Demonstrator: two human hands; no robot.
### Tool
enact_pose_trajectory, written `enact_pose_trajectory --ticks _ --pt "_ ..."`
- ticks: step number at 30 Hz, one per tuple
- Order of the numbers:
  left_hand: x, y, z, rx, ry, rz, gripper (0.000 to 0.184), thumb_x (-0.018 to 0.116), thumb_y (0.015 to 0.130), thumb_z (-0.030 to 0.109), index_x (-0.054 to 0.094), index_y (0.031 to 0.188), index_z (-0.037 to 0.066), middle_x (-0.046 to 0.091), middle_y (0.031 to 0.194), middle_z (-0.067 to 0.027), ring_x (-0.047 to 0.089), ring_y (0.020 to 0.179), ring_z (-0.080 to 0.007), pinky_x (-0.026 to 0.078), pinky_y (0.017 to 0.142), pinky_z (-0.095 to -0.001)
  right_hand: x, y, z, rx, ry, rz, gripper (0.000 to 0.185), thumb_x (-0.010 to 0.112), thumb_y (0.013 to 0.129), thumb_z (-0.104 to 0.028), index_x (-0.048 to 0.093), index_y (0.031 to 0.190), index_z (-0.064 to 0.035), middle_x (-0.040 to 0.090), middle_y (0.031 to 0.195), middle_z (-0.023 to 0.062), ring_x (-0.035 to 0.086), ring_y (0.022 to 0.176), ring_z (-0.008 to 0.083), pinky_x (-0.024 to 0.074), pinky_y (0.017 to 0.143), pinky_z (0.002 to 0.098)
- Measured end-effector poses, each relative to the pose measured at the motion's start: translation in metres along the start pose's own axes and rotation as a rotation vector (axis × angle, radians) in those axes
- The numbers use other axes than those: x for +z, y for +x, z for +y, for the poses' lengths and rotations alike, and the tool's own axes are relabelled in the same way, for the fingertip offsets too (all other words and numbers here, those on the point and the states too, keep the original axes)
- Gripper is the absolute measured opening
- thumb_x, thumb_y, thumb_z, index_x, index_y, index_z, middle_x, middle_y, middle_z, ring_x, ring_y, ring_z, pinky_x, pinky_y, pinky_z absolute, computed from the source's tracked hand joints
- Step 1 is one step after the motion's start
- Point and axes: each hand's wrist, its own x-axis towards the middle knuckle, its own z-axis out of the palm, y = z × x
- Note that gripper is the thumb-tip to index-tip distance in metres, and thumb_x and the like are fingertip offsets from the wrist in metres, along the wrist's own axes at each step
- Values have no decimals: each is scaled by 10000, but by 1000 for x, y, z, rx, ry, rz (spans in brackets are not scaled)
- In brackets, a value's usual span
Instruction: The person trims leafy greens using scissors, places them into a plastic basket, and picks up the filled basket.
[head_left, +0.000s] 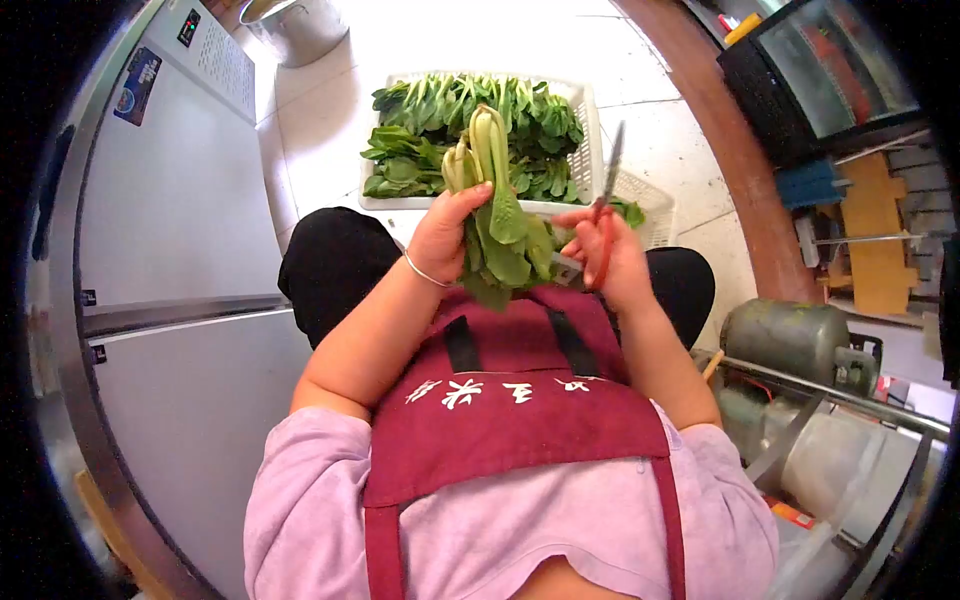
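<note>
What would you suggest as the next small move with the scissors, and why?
I'd probably bring the scissors across to the pale stem ends. The left hand grips the leafy greens below those ends, leaving them exposed, while the right hand holds the scissors to one side, pointing away.
</note>
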Motion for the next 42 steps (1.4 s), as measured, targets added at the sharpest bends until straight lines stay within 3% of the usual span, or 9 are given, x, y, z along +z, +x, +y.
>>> enact_pose_trajectory --ticks 1,3,5,11,16,21,28,37,42 --pt "2 -1 1 -3 -5 -3 302 552 853 225 538 1080 26 616 948 -97 615 858 -221 500 795 -353 -2 3 -5 -6 -14 58 203 600 863 -207 610 953 -25 599 802 28 537 653 73 449 578 238" --pt "6 -3 1 -44 133 -51 286 555 848 196 536 1071 19 612 966 -105 615 858 -220 502 784 -340 -2 12 -13 -51 -50 63 244 538 895 -227 575 999 -9 586 722 45 462 497 51 325 392 157" --pt "9 -1 -4 -78 220 -46 303 569 838 174 524 1090 12 606 978 -90 608 860 -199 495 778 -319 4 22 -18 -101 -102 78 270 650 823 -252 613 940 -11 627 823 46 575 706 104 473 622 251" --pt "13 -1 -15 48 646 -31 337 628 814 135 527 1111 12 597 982 -35 570 883 -132 461 790 -275 25 42 -22 -190 -211 44 277 719 764 -216 600 914 -16 619 819 37 568 735 117 456 662 260" --pt "3 -2 -4 -15 456 -21 303 606 823 130 526 1090 12 605 974 -60 578 868 -140 460 775 -275 8 52 -11 -120 229 -151 310 639 803 -212 562 1008 6 622 887 80 572 768 132 460 684 256" --pt "-15 6 8 90 430 141 263 613 808 110 526 1040 24 595 866 -49 560 754 -125 454 705 -251 -19 50 -14 -116 307 -237 415 562 794 -183 495 1134 45 617 979 160 601 829 200 487 748 299" --pt "-18 3 9 44 486 87 271 637 780 111 537 1017 30 561 808 -26 525 702 -121 419 645 -240 -29 50 -7 -151 509 -300 482 587 769 -209 486 1153 64 604 1018 186 610 868 246 491 811 347" --pt "-3 4 -2 65 702 79 312 697 765 142 552 1023 45 584 898 0 542 810 -101 437 746 -251 4 48 1 -99 96 -136 311 637 815 -203 559 1047 -12 619 909 66 563 742 76 389 516 187" --pt "-7 4 -5 111 750 11 401 708 756 115 529 1104 28 604 1005 -26 558 905 -114 440 826 -265 21 42 -9 -39 -51 -65 261 683 779 -156 587 973 -10 609 860 30 559 763 112 459 711 266"
